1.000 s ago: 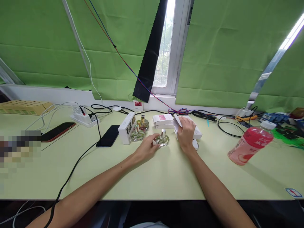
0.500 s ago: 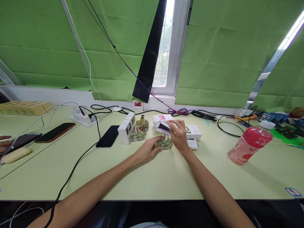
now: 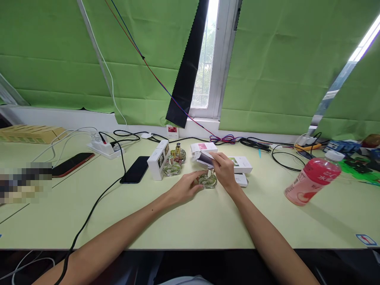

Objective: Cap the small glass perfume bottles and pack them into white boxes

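A clear glass perfume bottle [image 3: 208,181] with a silvery cap stands on the table. My left hand [image 3: 187,186] grips its left side between thumb and fingers. Just above and behind the bottle, my right hand [image 3: 223,168] pinches an opened white box [image 3: 204,158], tilted so its dark inside shows. My fingers hide part of the box. To the left, several more perfume bottles [image 3: 172,168] stand beside an upright white box [image 3: 158,160]. Other white boxes [image 3: 242,163] lie behind and to the right of my right hand.
A black phone [image 3: 135,170] lies left of the upright box, near a white power strip [image 3: 105,148]. A black cable [image 3: 97,208] crosses the table's left part. On the right stands a pink drink bottle [image 3: 311,180]. Coiled cables [image 3: 255,143] run along the back.
The box in my right hand has tipped slightly, showing more of its dark inside. The bottle in my left hand has shifted very slightly right.
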`<state>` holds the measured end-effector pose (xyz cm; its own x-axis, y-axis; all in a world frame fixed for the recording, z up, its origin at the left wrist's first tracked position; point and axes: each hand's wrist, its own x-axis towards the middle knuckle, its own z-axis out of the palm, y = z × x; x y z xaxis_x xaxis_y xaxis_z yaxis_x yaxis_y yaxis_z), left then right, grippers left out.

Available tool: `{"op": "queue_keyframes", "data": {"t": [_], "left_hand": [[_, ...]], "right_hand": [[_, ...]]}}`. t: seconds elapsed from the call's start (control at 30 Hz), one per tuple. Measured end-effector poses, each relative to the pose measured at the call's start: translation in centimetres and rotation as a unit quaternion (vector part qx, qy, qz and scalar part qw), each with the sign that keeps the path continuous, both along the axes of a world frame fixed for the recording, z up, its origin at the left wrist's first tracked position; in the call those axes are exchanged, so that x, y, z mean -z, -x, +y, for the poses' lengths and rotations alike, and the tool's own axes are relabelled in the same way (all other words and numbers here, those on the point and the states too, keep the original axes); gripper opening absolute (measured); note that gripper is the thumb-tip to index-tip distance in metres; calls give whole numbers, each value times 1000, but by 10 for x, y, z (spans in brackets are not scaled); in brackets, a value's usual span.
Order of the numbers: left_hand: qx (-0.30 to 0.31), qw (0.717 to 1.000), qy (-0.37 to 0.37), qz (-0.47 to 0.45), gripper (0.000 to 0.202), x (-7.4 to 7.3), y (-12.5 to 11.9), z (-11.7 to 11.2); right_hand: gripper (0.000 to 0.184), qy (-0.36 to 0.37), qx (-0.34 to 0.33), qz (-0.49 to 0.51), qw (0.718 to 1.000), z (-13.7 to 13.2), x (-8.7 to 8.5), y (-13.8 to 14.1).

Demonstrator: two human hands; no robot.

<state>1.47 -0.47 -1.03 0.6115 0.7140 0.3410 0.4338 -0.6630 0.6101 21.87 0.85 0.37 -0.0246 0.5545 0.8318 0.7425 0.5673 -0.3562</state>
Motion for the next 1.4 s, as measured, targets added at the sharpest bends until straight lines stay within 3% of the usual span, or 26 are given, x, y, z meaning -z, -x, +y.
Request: {"op": "queue_keyframes", "data": {"t": [0.3, 0.43, 0.67, 0.97, 1.4], "left_hand": [[0, 996, -73, -49, 31, 1, -2, 0], [-47, 982, -149, -105, 22, -3, -1, 0], [-132, 955, -220, -151, 25, -5, 1, 3], [-125, 969, -174, -124, 36, -5, 1, 5], [-104, 987, -93, -82, 23, 0, -1, 9]], "right_hand": [[31, 67, -75, 14, 995, 3, 2, 2], [30, 67, -77, 29, 994, 6, 5, 3], [31, 101, -76, 62, 990, 9, 9, 2], [35, 149, -117, 87, 978, 9, 10, 2], [36, 206, -130, 100, 965, 12, 11, 3]]}}
